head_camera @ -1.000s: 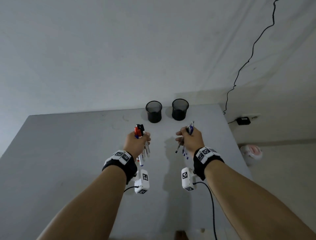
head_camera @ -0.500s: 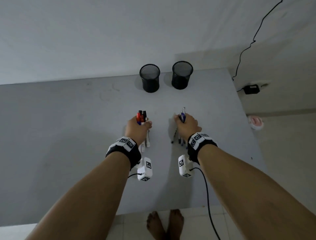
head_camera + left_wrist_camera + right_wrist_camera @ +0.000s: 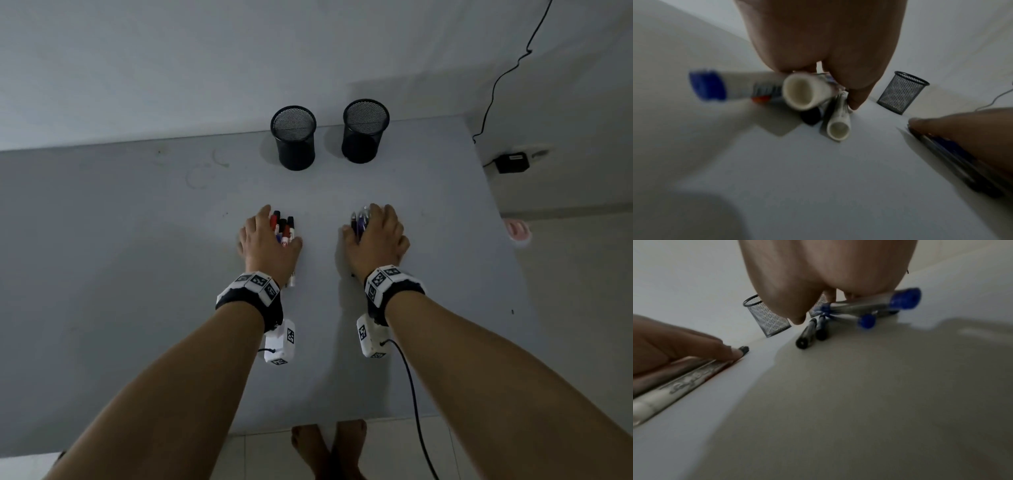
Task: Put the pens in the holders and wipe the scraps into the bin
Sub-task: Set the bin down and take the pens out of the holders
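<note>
Both forearms reach forward side by side; the left hand point(image 3: 267, 244) and right hand point(image 3: 376, 240) lie palm-down, fingers extended.

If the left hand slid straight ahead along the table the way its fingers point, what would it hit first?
Probably the left mesh holder: the left hand, lying over the markers, points toward the table's far edge, with bare tabletop between. Depth is unclear; it might pass just left of it.
</note>
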